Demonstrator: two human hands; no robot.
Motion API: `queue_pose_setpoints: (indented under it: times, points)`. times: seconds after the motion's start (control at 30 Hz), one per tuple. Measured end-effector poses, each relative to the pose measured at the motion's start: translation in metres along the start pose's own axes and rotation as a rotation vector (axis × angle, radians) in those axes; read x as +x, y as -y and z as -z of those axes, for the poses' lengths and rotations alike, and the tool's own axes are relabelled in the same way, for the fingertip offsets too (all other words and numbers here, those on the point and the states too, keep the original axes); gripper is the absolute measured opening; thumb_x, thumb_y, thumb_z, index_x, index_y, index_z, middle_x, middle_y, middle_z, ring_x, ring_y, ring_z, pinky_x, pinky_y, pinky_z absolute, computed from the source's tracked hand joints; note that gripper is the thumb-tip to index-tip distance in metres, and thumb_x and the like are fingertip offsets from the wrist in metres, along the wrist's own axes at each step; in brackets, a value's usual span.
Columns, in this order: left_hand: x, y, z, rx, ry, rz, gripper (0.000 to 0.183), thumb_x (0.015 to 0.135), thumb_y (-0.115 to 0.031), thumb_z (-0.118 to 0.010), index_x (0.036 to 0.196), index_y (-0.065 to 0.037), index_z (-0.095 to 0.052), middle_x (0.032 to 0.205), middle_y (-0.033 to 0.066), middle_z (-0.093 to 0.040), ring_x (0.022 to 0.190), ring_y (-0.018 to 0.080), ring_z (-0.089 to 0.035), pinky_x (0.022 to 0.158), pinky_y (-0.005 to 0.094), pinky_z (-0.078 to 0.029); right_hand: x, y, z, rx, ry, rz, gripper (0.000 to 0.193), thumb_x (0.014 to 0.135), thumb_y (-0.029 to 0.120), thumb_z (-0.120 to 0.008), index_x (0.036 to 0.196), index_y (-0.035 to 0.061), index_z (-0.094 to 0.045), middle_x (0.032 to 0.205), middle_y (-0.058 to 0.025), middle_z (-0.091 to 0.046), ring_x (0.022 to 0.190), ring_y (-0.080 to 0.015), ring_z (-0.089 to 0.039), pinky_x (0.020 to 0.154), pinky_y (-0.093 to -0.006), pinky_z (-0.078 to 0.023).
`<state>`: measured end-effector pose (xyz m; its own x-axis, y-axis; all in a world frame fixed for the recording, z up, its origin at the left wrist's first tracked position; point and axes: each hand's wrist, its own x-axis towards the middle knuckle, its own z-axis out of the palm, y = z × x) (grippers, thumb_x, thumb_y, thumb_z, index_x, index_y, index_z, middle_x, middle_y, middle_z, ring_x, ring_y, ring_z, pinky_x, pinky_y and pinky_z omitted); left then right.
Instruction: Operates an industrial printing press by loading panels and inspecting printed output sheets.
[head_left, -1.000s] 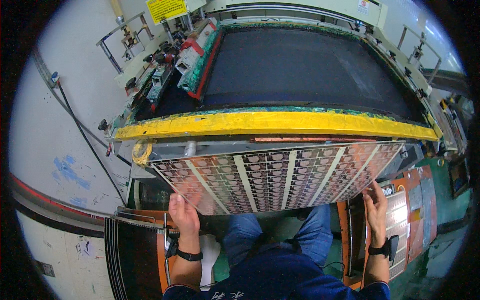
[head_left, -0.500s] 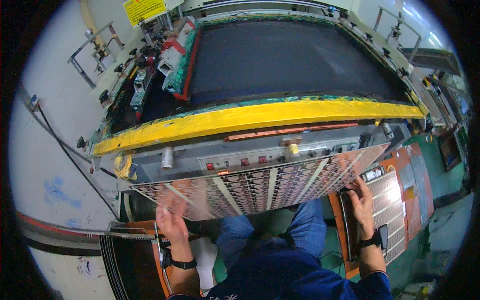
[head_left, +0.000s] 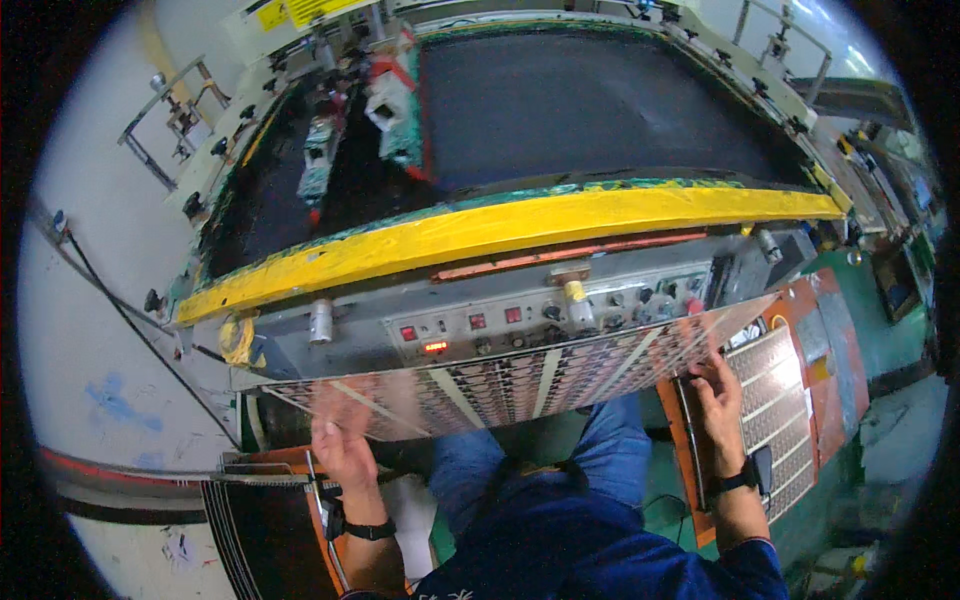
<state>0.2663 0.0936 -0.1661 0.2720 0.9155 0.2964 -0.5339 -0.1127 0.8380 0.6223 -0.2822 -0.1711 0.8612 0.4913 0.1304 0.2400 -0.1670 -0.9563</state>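
A wide, thin circuit-board panel (head_left: 500,388) spans the space before my lap, its copper-toned face covered in rows of dark pattern and pale strips. My left hand (head_left: 343,455) grips its lower left corner, fingers closed at the edge. At the right edge my right hand (head_left: 718,400) has its fingers curled round the panel; the fingertips are partly hidden. Just beyond the panel stands a screen-printing machine with a dark screen (head_left: 600,110), a yellow front bar (head_left: 520,230) and a control panel (head_left: 470,325) with red switches and knobs.
Squeegee holders (head_left: 395,115) smeared with green sit over the screen's left part. At my right, another patterned panel (head_left: 775,415) lies on an orange-brown board (head_left: 835,370). A dark rack with an orange edge (head_left: 265,530) stands at lower left. A cable (head_left: 130,310) runs down the left wall.
The squeegee holders have shifted rightward over the screen. The panel in my hands has tipped to a flatter angle, showing more of the control panel. Both hands keep their hold.
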Motion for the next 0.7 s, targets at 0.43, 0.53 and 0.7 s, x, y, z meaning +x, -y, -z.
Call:
queue_pose_setpoints:
  times: [0.43, 0.53, 0.7]
  points:
    - [0.000, -0.003, -0.004, 0.017, -0.016, 0.027, 0.044, 0.094, -0.028, -0.052, 0.121, 0.005, -0.047, 0.124, 0.0206, -0.054, 0.116, 0.0340, -0.053, 0.097, 0.0576, -0.045, 0.002, -0.008, 0.005, -0.045, 0.003, -0.017, 0.048, 0.087, -0.002, -0.056, 0.133, -0.0025, -0.044, 0.126, -0.0127, -0.053, 0.106, -0.0200, -0.059, 0.093, -0.0318, -0.045]
    - [0.000, -0.001, 0.000, 0.017, -0.007, 0.022, 0.044, 0.093, -0.028, -0.053, 0.122, 0.005, -0.047, 0.123, 0.0191, -0.054, 0.115, 0.0328, -0.053, 0.097, 0.0576, -0.045, 0.003, -0.002, 0.003, -0.046, -0.012, -0.047, 0.047, 0.086, 0.000, -0.057, 0.132, -0.0035, -0.045, 0.127, -0.0133, -0.053, 0.106, -0.0203, -0.058, 0.093, -0.0319, -0.045]
    - [0.001, -0.002, 0.005, -0.008, 0.025, 0.027, 0.039, 0.094, -0.020, -0.053, 0.125, 0.003, -0.048, 0.126, 0.0162, -0.054, 0.118, 0.0304, -0.052, 0.101, 0.0481, -0.043, 0.009, 0.011, 0.002, -0.121, 0.029, 0.068, 0.042, 0.084, 0.003, -0.057, 0.125, -0.0046, -0.050, 0.116, -0.0122, -0.056, 0.102, -0.0205, -0.058, 0.089, -0.0309, -0.046]
